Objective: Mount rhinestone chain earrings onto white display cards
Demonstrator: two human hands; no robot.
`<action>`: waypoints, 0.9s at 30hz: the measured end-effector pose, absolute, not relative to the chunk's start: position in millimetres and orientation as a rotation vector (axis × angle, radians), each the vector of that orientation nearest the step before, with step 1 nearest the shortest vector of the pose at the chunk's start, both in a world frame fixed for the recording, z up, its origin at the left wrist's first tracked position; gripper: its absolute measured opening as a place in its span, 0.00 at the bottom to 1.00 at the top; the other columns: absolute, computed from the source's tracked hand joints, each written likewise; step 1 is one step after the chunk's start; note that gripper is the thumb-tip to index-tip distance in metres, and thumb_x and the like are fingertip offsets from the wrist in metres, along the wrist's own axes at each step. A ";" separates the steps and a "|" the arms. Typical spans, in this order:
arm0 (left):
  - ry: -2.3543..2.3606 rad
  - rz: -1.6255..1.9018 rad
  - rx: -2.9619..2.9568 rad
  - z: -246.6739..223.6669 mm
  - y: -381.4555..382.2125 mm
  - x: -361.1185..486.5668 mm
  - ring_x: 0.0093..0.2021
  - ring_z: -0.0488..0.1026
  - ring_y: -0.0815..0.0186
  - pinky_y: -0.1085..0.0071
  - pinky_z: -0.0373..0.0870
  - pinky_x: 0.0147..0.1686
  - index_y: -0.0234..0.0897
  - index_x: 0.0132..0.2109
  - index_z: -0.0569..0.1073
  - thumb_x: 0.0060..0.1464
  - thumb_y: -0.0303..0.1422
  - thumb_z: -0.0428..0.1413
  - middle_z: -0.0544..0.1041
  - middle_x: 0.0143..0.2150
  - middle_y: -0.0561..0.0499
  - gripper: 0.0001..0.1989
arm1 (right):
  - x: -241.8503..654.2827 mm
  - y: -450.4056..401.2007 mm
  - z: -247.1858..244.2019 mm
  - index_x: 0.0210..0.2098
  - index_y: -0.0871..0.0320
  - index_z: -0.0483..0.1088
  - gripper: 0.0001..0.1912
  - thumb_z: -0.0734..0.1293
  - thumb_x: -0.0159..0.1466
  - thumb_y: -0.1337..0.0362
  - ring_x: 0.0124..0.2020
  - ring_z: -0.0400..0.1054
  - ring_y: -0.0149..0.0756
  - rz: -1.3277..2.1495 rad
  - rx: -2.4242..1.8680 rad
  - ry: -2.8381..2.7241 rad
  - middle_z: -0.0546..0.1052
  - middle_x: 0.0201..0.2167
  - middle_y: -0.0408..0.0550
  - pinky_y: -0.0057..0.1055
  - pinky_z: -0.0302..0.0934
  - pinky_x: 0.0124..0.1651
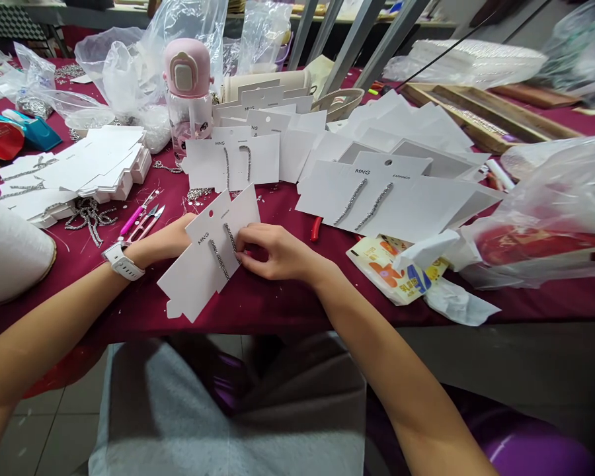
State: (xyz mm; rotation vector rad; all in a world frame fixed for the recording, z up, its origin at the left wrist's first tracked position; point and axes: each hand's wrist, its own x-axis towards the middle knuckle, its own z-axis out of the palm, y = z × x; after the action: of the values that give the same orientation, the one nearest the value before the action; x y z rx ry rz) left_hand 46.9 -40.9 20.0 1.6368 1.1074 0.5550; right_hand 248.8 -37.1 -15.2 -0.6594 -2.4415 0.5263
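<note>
Head view: a white earring card (191, 277) tilts above the maroon cloth (258, 311), its long axis rising toward the right hand (277, 251), whose thumb and forefinger pinch the nearer glittery strand (229, 237) low down. Behind the card, the left hand (181, 233) hides its fingers. Snips (151, 223) lie beyond the left wrist; nothing visible blocks the right.

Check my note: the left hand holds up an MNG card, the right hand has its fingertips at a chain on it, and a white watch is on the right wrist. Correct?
Not quite: the head view shows the white watch on the left wrist. The left hand does hold up an MNG card, with the right hand at a chain on it.
</note>
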 end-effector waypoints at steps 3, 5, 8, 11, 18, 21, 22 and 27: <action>0.995 0.470 1.812 16.5 -38.2 45.5 0.26 0.60 0.71 0.74 0.59 0.27 0.36 0.23 0.64 0.43 0.33 0.56 0.65 0.23 0.56 0.08 | 248.8 -36.9 -16.2 0.25 0.57 0.58 0.06 0.60 0.57 0.71 0.26 0.58 0.27 0.506 -0.646 -2.439 0.64 0.22 0.41 0.25 0.55 0.31; 0.972 0.454 1.928 13.4 -36.1 43.7 0.26 0.60 0.71 0.74 0.59 0.27 0.36 0.24 0.64 0.46 0.34 0.53 0.66 0.23 0.56 0.08 | 248.9 -36.9 -16.6 0.25 0.57 0.58 0.06 0.61 0.57 0.71 0.26 0.57 0.27 0.500 -0.639 -2.439 0.64 0.22 0.41 0.25 0.55 0.31; 0.929 0.452 2.051 10.8 -35.1 41.2 0.27 0.61 0.71 0.74 0.60 0.28 0.35 0.26 0.65 0.48 0.33 0.51 0.68 0.26 0.55 0.07 | 248.9 -37.0 -16.3 0.25 0.57 0.58 0.07 0.61 0.57 0.71 0.25 0.57 0.27 0.500 -0.633 -2.441 0.64 0.22 0.41 0.24 0.54 0.30; 0.856 0.468 2.098 10.4 -35.3 40.2 0.32 0.64 0.70 0.75 0.62 0.32 0.35 0.30 0.67 0.50 0.32 0.51 0.70 0.32 0.53 0.04 | 249.0 -36.9 -15.3 0.25 0.57 0.58 0.07 0.61 0.56 0.71 0.25 0.57 0.27 0.499 -0.629 -2.446 0.64 0.22 0.41 0.24 0.54 0.30; 0.726 0.442 2.318 11.5 -33.4 46.0 0.29 0.57 0.70 0.72 0.61 0.34 0.35 0.27 0.65 0.53 0.39 0.47 0.66 0.28 0.52 0.13 | 249.9 -36.6 -16.0 0.25 0.57 0.58 0.06 0.61 0.57 0.71 0.26 0.57 0.27 0.503 -0.639 -2.460 0.65 0.23 0.41 0.24 0.54 0.30; 0.730 0.439 2.379 15.8 -35.8 49.2 0.33 0.57 0.69 0.70 0.61 0.40 0.33 0.29 0.67 0.56 0.43 0.41 0.67 0.30 0.50 0.20 | 250.0 -36.8 -16.6 0.25 0.58 0.58 0.06 0.61 0.57 0.70 0.26 0.57 0.26 0.496 -0.637 -2.473 0.65 0.23 0.41 0.24 0.53 0.30; 0.734 0.432 2.393 17.2 -36.8 49.8 0.33 0.57 0.70 0.70 0.61 0.41 0.32 0.30 0.68 0.56 0.44 0.39 0.68 0.32 0.50 0.21 | 250.1 -36.8 -16.7 0.25 0.58 0.58 0.06 0.61 0.57 0.70 0.26 0.57 0.26 0.495 -0.635 -2.473 0.65 0.23 0.41 0.23 0.53 0.30; 0.743 0.419 2.371 18.4 -39.2 49.4 0.36 0.58 0.70 0.71 0.61 0.42 0.27 0.31 0.69 0.55 0.46 0.40 0.69 0.36 0.47 0.25 | 251.2 -36.6 -16.5 0.26 0.58 0.60 0.05 0.61 0.58 0.70 0.26 0.57 0.26 0.496 -0.640 -2.474 0.66 0.23 0.42 0.23 0.53 0.30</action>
State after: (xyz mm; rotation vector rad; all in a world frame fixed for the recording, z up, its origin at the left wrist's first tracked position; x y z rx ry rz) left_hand 49.4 -39.2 18.4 2.3705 0.7429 0.4193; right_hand 251.2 -36.6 -16.5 -0.6399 -2.4743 0.4962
